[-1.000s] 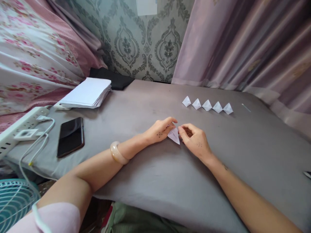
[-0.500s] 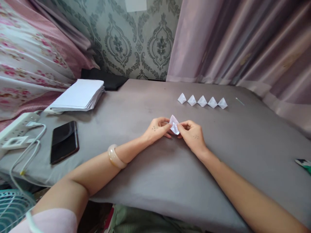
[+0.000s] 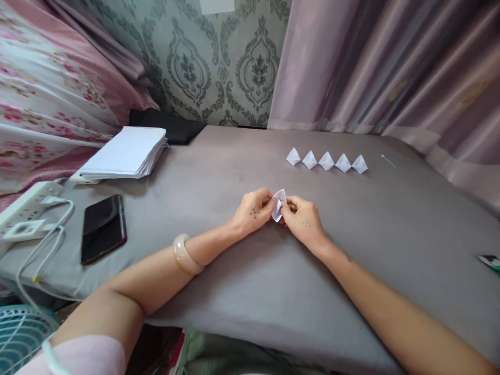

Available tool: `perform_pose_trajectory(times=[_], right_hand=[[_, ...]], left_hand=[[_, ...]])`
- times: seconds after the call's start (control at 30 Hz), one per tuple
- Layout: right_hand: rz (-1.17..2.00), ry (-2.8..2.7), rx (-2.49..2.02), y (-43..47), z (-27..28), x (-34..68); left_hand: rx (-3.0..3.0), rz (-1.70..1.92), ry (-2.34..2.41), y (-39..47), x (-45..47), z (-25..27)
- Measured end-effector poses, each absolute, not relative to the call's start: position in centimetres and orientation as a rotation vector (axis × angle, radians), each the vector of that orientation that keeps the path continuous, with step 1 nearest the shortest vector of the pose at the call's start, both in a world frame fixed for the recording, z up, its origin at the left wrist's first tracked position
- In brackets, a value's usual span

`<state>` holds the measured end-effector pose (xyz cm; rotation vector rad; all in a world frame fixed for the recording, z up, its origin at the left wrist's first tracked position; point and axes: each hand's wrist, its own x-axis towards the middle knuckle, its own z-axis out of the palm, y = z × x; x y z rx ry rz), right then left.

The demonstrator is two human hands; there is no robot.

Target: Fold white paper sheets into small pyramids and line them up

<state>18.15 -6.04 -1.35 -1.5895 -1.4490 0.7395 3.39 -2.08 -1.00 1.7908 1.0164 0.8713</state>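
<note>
Pinches folded white paper [image 3: 278, 209] by opposite sides with left hand [image 3: 253, 212] and right hand [image 3: 307, 220] over grey cloth [image 3: 234, 291], apparently for even control, apart from lined-up paper diamonds [image 3: 326, 161].

Matt paper forms the folded piece [image 3: 278, 209], the five folded shapes [image 3: 326, 161] and the stacked sheets [image 3: 124, 152]; the worktop [image 3: 219, 172] is covered in dull, smooth cloth; the phone screen [image 3: 103, 229] is glossy, the bangle [image 3: 183, 255] polished, the power strip [image 3: 27, 204] smooth plastic, the curtain [image 3: 371, 67] cloth with a satiny sheen
</note>
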Motion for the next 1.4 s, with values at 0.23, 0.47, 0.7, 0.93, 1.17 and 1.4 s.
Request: perform_pose_trajectory(times=[0.23, 0.47, 0.7, 0.93, 1.17, 1.4], right_hand=[[0.691, -1.492, -1.586, -6.2, -1.1, 18.1], [0.734, -1.538, -1.561, -6.2, -1.1, 18.3], [0.61, -1.654, -1.597, -5.9, -0.6, 19.2], [0.116, -1.925, -1.473, -7.4, -0.8, 18.1], [-0.071, -2.145, -1.441, -7.7, -1.2, 17.6], [-0.009, -2.148, -1.4, -7.6, -1.3, 17.8]], left_hand=[[1.846, 0.856, 1.042, -2.3, 3.3, -0.7], [1.886, 0.869, 1.009, -1.9, 3.1, -0.8], [1.352, 0.802, 0.889, -1.1, 3.5, -1.3], [1.199, 1.036, 0.961, 0.0, 2.9, -1.4], [1.195, 0.984, 0.904, -0.6, 2.9, -0.7], [1.191, 1.007, 0.979, -0.1, 2.8, -0.6]])
